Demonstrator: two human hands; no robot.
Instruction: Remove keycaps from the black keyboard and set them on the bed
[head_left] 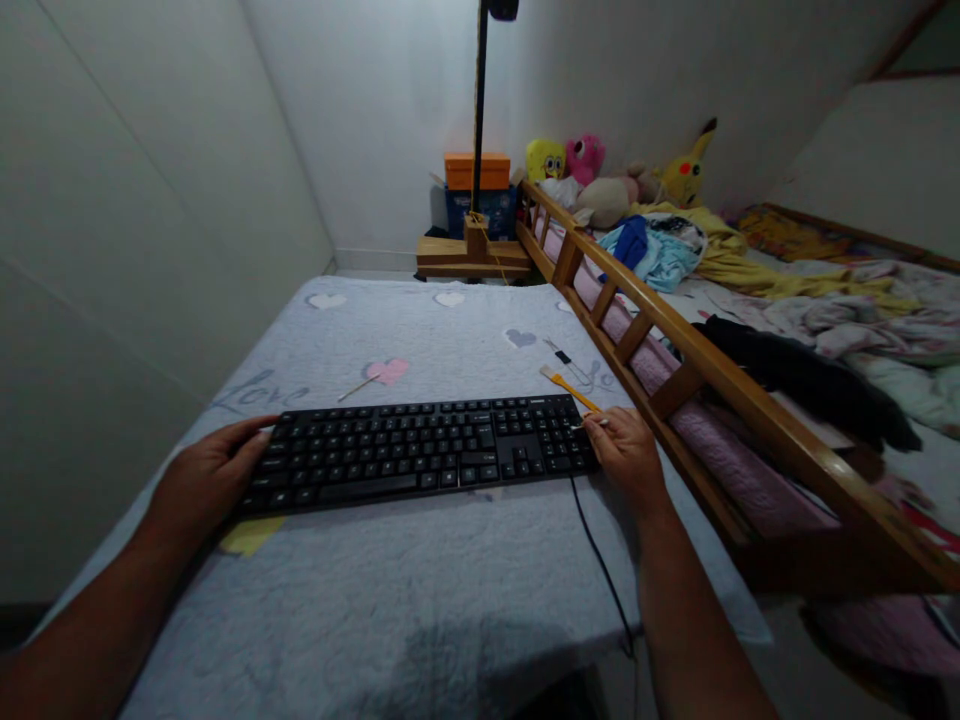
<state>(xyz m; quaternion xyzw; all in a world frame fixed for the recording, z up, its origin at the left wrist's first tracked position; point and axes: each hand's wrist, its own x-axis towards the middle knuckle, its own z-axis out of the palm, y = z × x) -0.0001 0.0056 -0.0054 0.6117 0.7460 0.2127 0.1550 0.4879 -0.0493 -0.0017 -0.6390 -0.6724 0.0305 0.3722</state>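
A black keyboard [420, 445] lies across the cloth-covered table. My left hand [214, 470] grips its left end, thumb over the edge keys and fingers along the far side. Between the fingertips of my right hand [626, 450] is a cotton swab [577, 428], its tip at the number pad on the keyboard's right end. Just beyond that hand rests a brush [568, 386] with a yellow handle and pale bristles. A thin wire tool with a black middle [562, 357] lies farther back. Another cotton swab [358, 388] sits behind the keyboard on the left.
The keyboard's cable [600, 560] runs from its near side over the front of the table. A wooden bed rail [637, 300] borders the table's right side. A wooden stand with a dark pole [478, 120] and boxes [477, 172] are beyond the far edge.
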